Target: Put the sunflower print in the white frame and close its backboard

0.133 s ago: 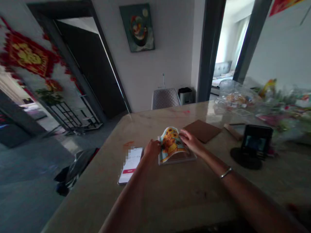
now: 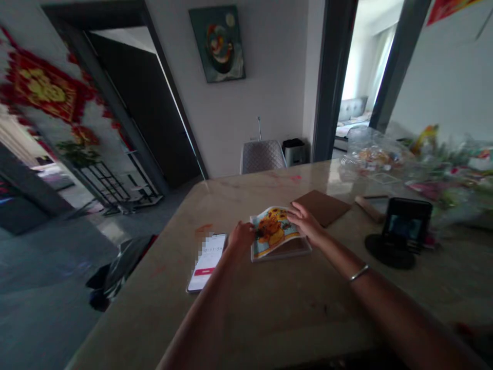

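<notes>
Mid-counter, near the front edge | you are steadying the sunflower sheet on a clear case | right hand: fingers spreading across its right edge | left hand: fingers curling at its left edge, pinch unclear | phone: lying just left

Phone left of picture sheet, coaster behind it

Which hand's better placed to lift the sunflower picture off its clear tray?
Probably the right hand: its fingers lie on the picture's far corner, while the left hand only meets its side edge.
</notes>
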Tool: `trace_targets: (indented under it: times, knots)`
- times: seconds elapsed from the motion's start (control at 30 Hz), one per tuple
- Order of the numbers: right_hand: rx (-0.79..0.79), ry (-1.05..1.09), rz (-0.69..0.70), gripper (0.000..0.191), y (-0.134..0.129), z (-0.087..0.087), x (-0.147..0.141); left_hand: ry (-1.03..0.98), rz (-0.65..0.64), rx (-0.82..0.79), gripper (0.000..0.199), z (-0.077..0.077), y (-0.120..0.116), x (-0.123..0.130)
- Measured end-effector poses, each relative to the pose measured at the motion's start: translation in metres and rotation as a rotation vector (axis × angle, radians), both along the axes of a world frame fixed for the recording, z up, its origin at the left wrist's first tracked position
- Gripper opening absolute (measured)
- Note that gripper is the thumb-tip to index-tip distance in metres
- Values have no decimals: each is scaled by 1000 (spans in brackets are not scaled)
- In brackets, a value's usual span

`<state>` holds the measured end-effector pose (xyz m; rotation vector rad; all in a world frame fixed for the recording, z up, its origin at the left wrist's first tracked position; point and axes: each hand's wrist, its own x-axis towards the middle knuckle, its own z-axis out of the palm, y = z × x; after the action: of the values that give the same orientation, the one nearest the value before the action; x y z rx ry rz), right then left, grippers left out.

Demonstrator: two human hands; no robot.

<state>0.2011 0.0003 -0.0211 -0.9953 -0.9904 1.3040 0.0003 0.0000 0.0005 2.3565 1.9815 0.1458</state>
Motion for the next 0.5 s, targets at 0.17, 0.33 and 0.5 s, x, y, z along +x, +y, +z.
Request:
trace_targets:
  times: [0.17, 0.33, 0.5]
  knots:
    - [-122, 194, -39, 77, -6, 9, -2, -106, 86, -3, 31, -3, 2, -2]
    - [-78, 252, -55, 69, -5, 11, 1, -165, 102, 118, 31, -7, 4, -3]
    - [12, 307, -11, 39, -1, 11, 8, -278, 67, 273, 27, -4, 6, 1]
